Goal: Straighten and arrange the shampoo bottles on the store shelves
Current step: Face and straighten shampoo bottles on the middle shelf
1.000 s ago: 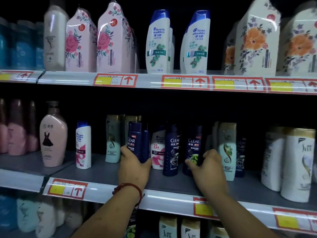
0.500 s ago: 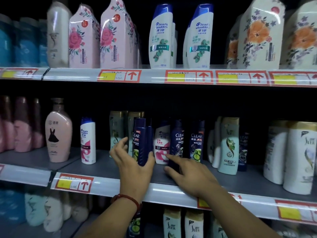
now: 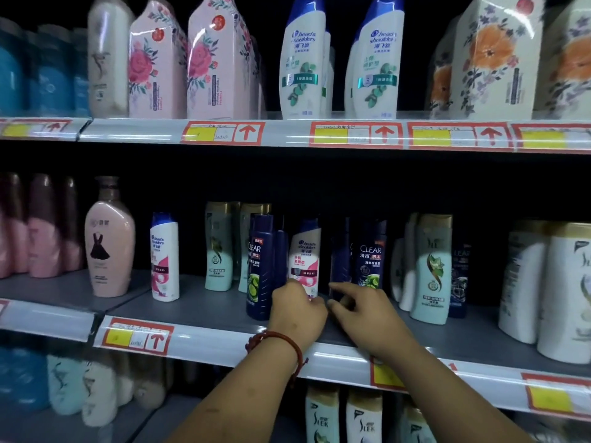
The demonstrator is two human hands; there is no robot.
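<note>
together on the middle shelf (image 3: 198, 310), left hand (image 3: 295, 314) pinched the white bottle's (image 3: 304, 257) base; right hand (image 3: 367, 310), fingers loosely spread, hovered beside it.

I'm looking at a shop aisle, the hair-care section. Tiered grey shelves (image 3: 204, 310) carry rows of upright shampoo bottles (image 3: 302, 59) facing out, and red-and-yellow price tags (image 3: 222, 133) with arrows sit in the rails along each shelf edge.

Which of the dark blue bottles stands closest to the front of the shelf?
The dark blue Clear bottle just left of the left hand. It stands forward toward the shelf edge, while the other dark blue Clear bottle sits further back.
</note>
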